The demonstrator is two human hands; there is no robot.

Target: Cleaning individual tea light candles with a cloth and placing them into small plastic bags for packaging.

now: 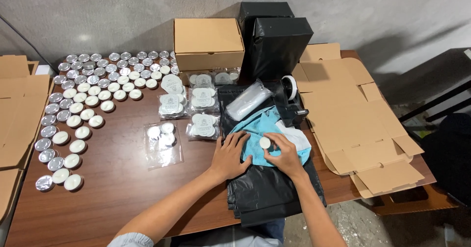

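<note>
Right hand (284, 154) grip pinches a round white tealight (265, 142) at its fingertips, flat face up, over the blue cloth (257, 129). Left hand (230, 156) lies flat, open, just left.

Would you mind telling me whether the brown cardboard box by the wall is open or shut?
Shut: the brown cardboard box has its lid lying flat.

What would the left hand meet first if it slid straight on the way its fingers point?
The left hand lies flat, fingers pointing up and slightly right over the blue cloth. Going straight on, it would probably reach the roll of clear bags first, though depth is hard to judge.
</note>
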